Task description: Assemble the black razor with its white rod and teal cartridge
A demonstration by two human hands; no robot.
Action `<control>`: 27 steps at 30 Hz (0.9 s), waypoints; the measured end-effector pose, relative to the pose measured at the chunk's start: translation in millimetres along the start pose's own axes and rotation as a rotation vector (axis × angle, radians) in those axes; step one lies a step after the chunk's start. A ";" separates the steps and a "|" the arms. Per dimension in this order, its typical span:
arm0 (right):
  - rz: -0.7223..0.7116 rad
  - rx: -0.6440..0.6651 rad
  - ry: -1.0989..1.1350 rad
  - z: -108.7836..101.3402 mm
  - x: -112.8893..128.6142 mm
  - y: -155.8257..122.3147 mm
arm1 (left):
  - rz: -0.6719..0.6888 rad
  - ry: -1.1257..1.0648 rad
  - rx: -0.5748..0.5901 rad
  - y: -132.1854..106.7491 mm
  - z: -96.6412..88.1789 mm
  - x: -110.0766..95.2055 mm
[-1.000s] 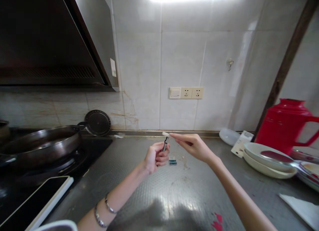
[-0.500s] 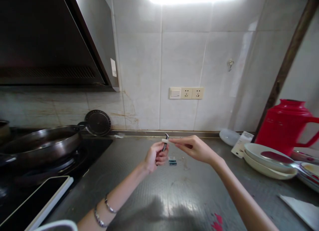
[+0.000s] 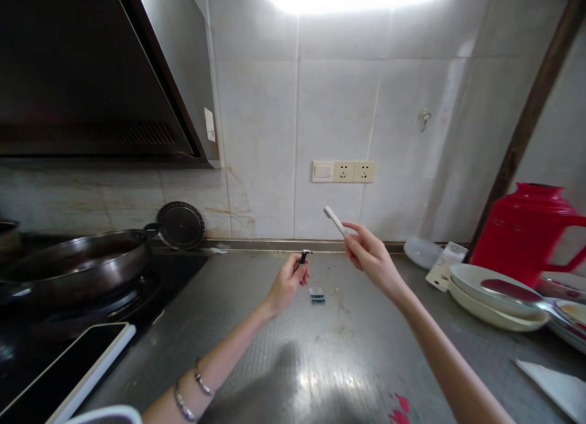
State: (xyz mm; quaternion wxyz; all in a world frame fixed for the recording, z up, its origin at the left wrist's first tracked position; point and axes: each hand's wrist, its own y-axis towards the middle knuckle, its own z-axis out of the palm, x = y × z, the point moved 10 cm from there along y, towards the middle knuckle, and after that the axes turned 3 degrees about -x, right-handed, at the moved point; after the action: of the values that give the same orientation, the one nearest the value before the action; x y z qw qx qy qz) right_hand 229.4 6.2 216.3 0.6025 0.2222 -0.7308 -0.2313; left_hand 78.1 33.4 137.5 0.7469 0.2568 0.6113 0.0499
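Note:
In the head view, my left hand (image 3: 289, 279) is closed around a small dark tool with a bent silver head (image 3: 304, 257); its lower end is hidden in my fingers. My right hand (image 3: 370, 248) pinches a slim white stick (image 3: 334, 220) between thumb and fingers, tilted up to the left. The stick's exact kind cannot be made out. Both hands are apart above the metal counter (image 3: 256, 357). Just beyond my left fingers lie small teal and clear pieces (image 3: 317, 294), too small to name.
At the left, a steel pan (image 3: 86, 262) stands on the stove, with a phone-like slab (image 3: 68, 372) nearby. On the right are stacked bowls (image 3: 492, 305), a red thermos jug (image 3: 517, 235), a white box (image 3: 446, 265) and a white sheet (image 3: 553, 387). Red scraps (image 3: 400, 406) lie at the front.
My right hand has moved away from my left and slightly right, now with the white stick raised in it. My left hand still holds the dark tool, whose head has turned.

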 end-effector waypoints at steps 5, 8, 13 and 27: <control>0.270 0.043 0.376 28.5 -20.0 -8.9 | 0.029 0.064 -0.017 -0.4 -1.9 -3.6; 0.409 0.084 0.569 52.1 -30.6 -24.6 | 0.018 0.073 0.021 0.9 -0.2 -0.2; 0.547 0.098 0.680 77.4 -42.4 -59.4 | -0.028 0.071 0.073 1.0 2.8 4.5; 0.425 0.016 0.736 95.6 -34.6 -70.3 | 0.020 0.207 0.078 0.7 1.8 2.8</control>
State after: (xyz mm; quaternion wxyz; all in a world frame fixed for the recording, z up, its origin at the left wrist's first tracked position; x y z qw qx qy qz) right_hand 144.7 -22.0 130.8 0.8557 0.1391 -0.4984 -0.0018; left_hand 80.6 34.6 135.5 0.6687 0.2854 0.6839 0.0599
